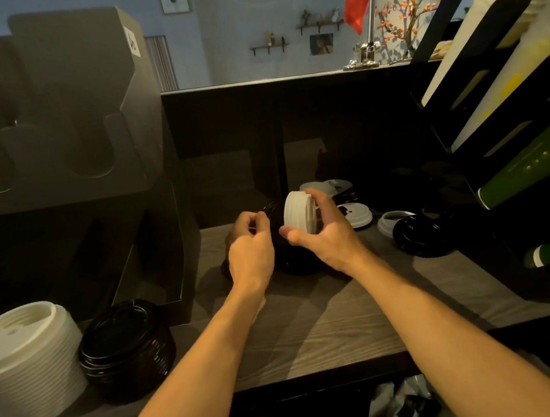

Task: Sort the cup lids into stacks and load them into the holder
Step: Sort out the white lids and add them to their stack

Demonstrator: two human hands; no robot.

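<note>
My right hand [325, 233] grips a short stack of white lids [297, 215], held on edge above the counter. My left hand [249, 243] sits just left of it, fingers curled; its fingertips pinch a black lid [268, 207] that is barely visible against the dark. Loose lids lie behind and to the right: a white lid [358, 215], another white lid [387, 222] and a black lid [424, 235]. Black lids [300, 264] lie under my hands. At the near left stand a tall white lid stack [27, 359] and a black lid stack [126, 347].
The dark lid holder [59, 110] with curved slots fills the left side above the wooden counter [327, 323]. A black rack [506, 128] holding sleeves of white and green cups stands at the right. A dark back panel closes the counter behind.
</note>
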